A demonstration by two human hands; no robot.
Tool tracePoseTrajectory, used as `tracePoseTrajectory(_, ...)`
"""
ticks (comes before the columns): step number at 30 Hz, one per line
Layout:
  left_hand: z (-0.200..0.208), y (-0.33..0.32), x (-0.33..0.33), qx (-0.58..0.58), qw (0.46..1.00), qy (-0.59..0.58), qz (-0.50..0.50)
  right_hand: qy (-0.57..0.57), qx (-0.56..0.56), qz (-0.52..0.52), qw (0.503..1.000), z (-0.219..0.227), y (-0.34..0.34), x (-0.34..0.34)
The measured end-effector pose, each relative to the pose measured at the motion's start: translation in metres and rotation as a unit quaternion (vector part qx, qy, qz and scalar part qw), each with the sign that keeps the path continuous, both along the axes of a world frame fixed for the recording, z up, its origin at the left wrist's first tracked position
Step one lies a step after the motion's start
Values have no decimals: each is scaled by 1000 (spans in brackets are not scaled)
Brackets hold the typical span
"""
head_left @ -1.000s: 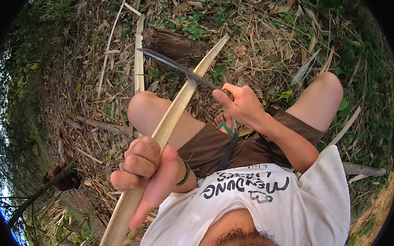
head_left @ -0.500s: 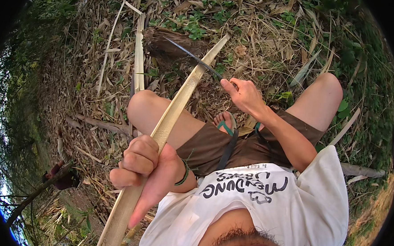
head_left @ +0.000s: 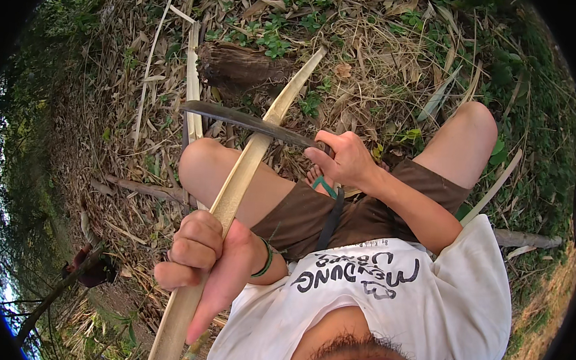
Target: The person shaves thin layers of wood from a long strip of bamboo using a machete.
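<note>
A long split bamboo strip (head_left: pixel 246 168), pale and slightly hollowed along its length, slants from the lower left up past my left knee. My left hand (head_left: pixel 199 253) is closed round its lower part, thumb lying along the strip. In my right hand (head_left: pixel 344 158) is the handle of a machete, mostly hidden by the fingers. The dark machete blade (head_left: pixel 232 117) points left and crosses over the strip's upper part, its broad side showing. Whether the edge touches the bamboo I cannot tell.
A short dark log (head_left: pixel 242 68) lies beyond the strip's far end. Another pale split piece (head_left: pixel 193 77) rests left of it. My bent knees flank the work, with a sandalled foot (head_left: pixel 322 182) between them. Dry leaves cover the ground. Another person (head_left: pixel 93 267) is at far left.
The machete has moved down the strip toward me, and its blade has turned to show its broad side. My left hand keeps its hold on the bamboo.
</note>
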State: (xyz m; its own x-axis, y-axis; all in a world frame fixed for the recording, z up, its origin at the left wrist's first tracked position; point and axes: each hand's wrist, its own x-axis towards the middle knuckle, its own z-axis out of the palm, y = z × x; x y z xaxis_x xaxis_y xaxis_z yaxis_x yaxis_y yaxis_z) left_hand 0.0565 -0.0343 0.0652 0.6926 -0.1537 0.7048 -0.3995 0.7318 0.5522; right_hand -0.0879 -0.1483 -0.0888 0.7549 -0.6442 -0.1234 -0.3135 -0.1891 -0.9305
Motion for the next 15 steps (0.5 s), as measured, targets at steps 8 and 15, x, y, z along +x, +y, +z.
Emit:
tracePoseTrajectory(8, -1, -2, -2, -29, 998, 30, -52, 181, 24, -78, 980, -68, -68, 6)
tracePoseTrajectory(15, 1, -1, 5, -16, 998, 48, -46, 193, 24, -193, 962, -150, -88, 1)
